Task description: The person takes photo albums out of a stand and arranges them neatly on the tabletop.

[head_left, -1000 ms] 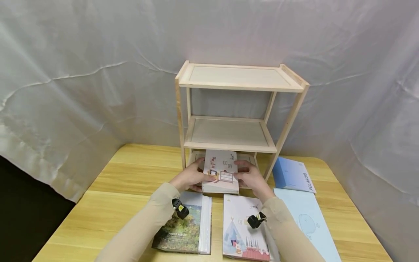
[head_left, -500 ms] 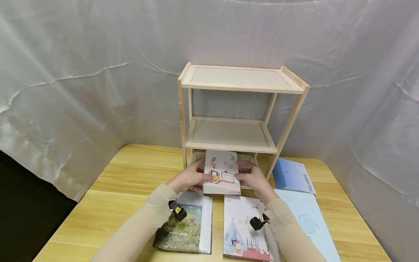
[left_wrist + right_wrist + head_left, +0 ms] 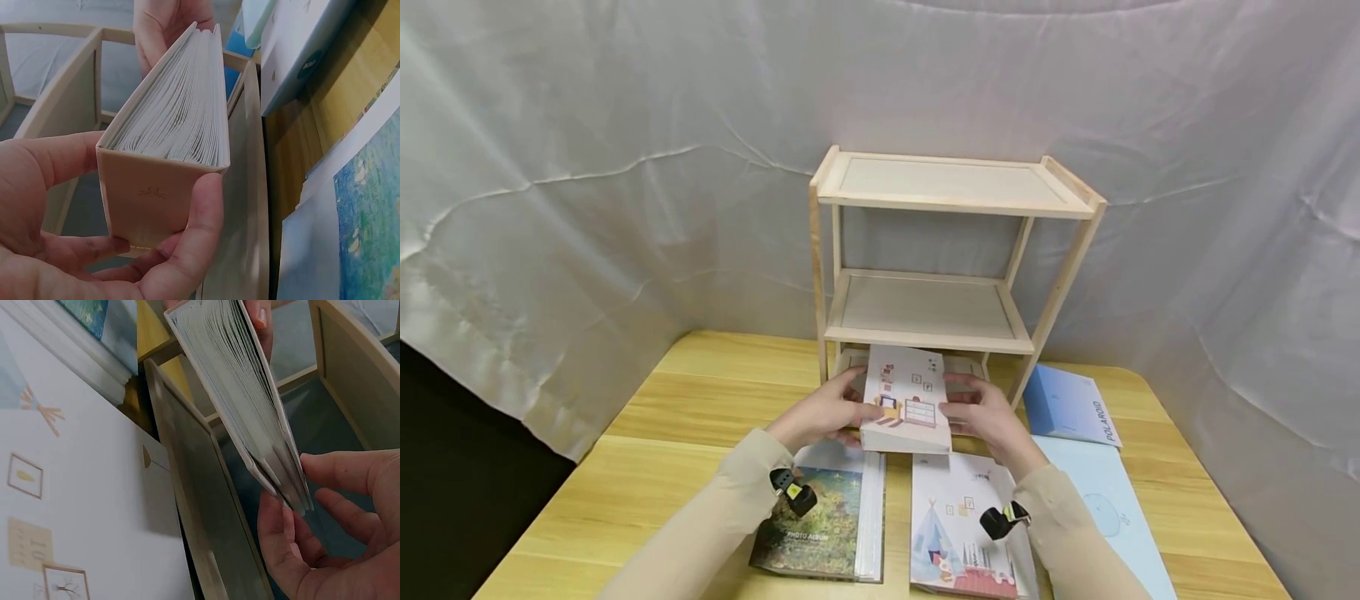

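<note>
Both hands hold a thick photo album (image 3: 906,398) with a white cover and small room drawings, in front of the shelf's lowest level. My left hand (image 3: 827,408) grips its spine side, and in the left wrist view the fingers (image 3: 200,231) bend around the pale spine. On the page side, my right hand (image 3: 988,417) pinches the cover edges between thumb and fingers, as the right wrist view shows. Fanned page edges (image 3: 231,375) show between the covers. Below the album lie a landscape-covered photo album (image 3: 820,517) and a white tent-pattern album (image 3: 958,525).
A three-level wooden shelf (image 3: 928,342) stands at the back of the wooden table (image 3: 647,475). Right of it lie a blue box-like item marked POLAROID (image 3: 1070,406) and a pale blue album (image 3: 1105,500). Grey curtains (image 3: 625,208) surround the table.
The held album's near edge has come slightly toward me and looks a little more raised. Both hands have moved with it and keep their hold. The head view has shifted slightly.
</note>
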The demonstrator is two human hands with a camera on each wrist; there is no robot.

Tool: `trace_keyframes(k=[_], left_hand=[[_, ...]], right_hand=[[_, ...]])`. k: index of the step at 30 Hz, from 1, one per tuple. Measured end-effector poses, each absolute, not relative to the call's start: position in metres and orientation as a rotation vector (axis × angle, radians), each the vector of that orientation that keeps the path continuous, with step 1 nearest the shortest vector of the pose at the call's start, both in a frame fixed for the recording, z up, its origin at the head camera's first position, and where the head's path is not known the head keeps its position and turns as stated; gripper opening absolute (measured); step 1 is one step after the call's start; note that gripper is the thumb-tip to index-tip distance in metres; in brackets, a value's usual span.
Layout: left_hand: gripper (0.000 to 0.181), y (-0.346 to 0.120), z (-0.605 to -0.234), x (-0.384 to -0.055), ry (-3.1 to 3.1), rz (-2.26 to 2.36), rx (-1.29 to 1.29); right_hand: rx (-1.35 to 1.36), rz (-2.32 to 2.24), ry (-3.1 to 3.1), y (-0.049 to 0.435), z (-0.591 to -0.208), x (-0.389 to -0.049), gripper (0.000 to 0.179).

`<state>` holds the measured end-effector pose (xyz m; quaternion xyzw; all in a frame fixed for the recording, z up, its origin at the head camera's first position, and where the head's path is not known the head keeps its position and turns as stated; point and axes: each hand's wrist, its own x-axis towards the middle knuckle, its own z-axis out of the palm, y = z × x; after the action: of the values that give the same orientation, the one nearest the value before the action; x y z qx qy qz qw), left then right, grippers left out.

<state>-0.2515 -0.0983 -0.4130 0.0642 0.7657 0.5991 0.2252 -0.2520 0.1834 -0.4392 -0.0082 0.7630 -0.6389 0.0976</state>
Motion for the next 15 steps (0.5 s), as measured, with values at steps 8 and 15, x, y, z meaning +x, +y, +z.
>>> trace_keyframes(k=[8, 15], left_hand=[[0.103, -0.105, -0.412, -0.238, 2.134, 1.657, 0.205], [0.099, -0.111, -0.407, -0.225, 2.137, 1.659, 0.243]], right_hand=[[-0.048, -1.874, 2.276, 0.185, -0.439, -0.241, 0.069], [-0.063, -1.886, 2.245, 0.183, -0.435, -0.228, 0.070]])
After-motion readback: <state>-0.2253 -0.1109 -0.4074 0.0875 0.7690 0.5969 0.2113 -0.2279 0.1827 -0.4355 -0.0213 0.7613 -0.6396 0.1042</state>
